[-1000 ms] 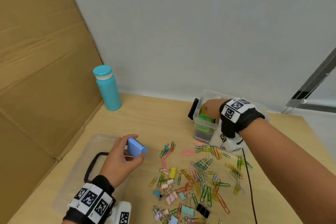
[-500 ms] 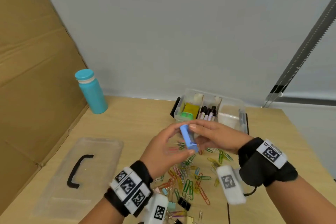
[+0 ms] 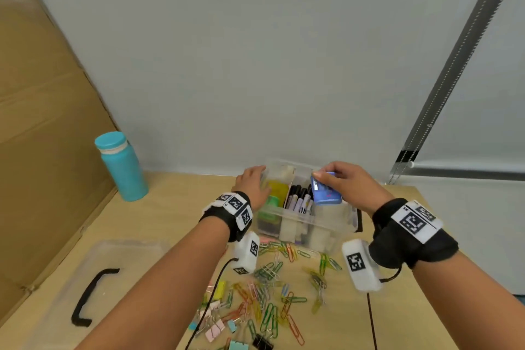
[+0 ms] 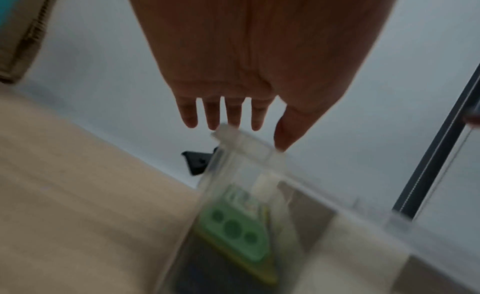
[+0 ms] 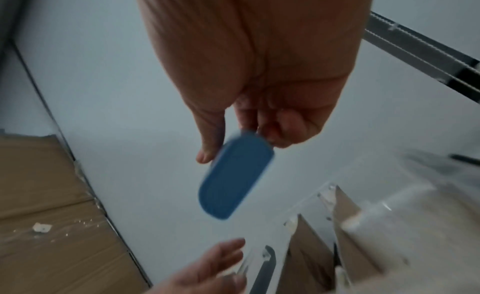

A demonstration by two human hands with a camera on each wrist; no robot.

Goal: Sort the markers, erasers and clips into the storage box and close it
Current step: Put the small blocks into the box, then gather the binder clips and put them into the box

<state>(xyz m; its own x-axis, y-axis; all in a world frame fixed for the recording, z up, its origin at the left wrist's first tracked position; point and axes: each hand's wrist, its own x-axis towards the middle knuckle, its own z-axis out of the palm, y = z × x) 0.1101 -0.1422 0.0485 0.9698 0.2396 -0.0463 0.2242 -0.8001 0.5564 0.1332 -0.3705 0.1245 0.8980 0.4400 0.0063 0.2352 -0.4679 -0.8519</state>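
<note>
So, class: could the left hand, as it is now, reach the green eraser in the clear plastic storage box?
Probably yes: the left hand rests open at the lidless clear plastic storage box, directly beside the uncovered green eraser.

Plain pale grey-blue wall [image 3: 255, 51] behind a light wooden table [image 3: 176, 207], large brown cardboard sheet [image 3: 42, 128] leaning along the left side, serrated metal rail [image 3: 466, 51] slanting down the wall at right, soft even indoor light
</note>
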